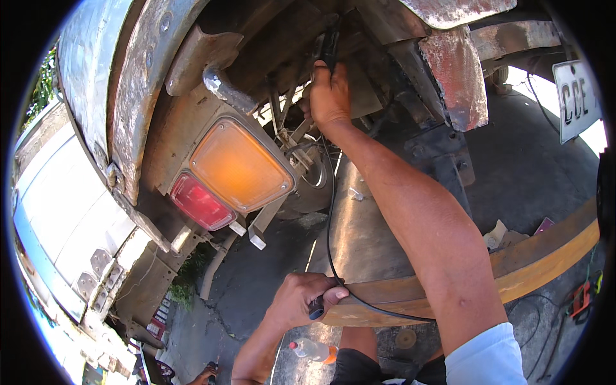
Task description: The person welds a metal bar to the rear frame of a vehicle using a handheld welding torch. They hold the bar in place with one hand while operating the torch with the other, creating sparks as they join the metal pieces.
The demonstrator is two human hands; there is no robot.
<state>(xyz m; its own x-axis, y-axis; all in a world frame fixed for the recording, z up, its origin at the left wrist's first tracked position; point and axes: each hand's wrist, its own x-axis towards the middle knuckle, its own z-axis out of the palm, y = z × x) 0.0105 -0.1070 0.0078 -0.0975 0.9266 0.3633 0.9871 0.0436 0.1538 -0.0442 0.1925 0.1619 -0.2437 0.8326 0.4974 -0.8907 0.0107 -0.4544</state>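
Note:
My right hand (330, 96) reaches up under the rear of a vehicle, fingers closed around a long black tool (327, 46) whose kind I cannot make out. A thin black cable (331, 224) hangs below that hand and curves down across a wooden beam (532, 269). Lower down, my left hand (301, 298) is closed around a short dark cylindrical handle (316, 308); whatever else belongs to it is hidden. The left fingers are beside the beam's left end, close to the cable. Left of my right hand is a tail light with an orange lens (240, 167) and a red lens (203, 200).
Rusty metal (452, 77) and a white licence plate (576, 99) hang at the upper right. On the ground below stand a plastic bottle with an orange label (313, 350) and a red tool (581, 300) among cables. Another person's hand (206, 373) shows at the lower left.

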